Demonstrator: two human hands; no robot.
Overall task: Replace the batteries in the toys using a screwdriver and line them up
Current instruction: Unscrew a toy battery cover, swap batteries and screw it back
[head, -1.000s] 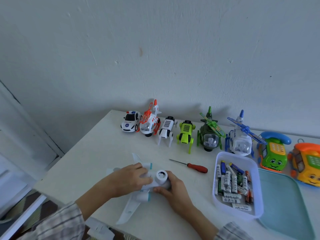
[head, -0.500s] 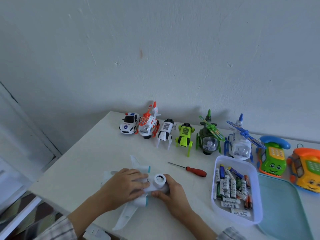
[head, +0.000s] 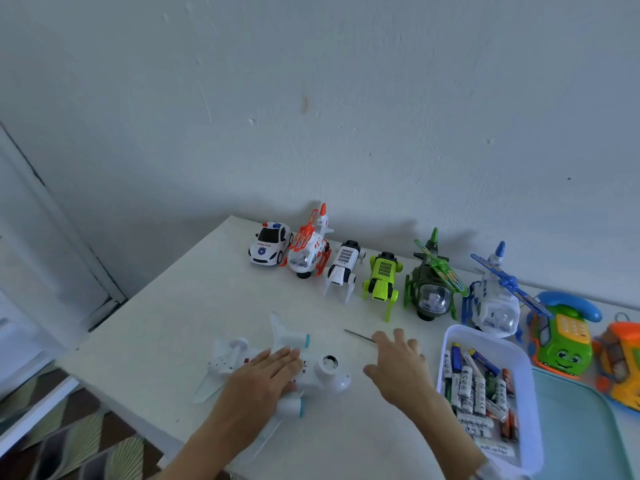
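Head view: right hand [head: 398, 362], fingers spread, hides the screwdriver [head: 358, 336] handle. Left hand [head: 263, 379] lies flat on the plane [head: 325, 374]. White tub [head: 530, 393] holds batteries [head: 479, 393].

A white bench [head: 173, 323] stands pushed into a corner, its far edge against a pale, bluish-white plaster wall [head: 346, 98]. The wall carries scuffs and chips and one small brownish mark [head: 304, 103] above the bench. At the right edge of the bench lies a teal tray [head: 581, 427] with rounded corners, just beside a white plastic tub. To the left of the bench a white door frame [head: 52, 230] with a dark gap along its moulding runs down toward the floor. Below the bench's near left corner a patterned floor covering [head: 76, 441] shows brown and greenish leaf-like shapes, with a white strip [head: 38, 407] crossing above it.
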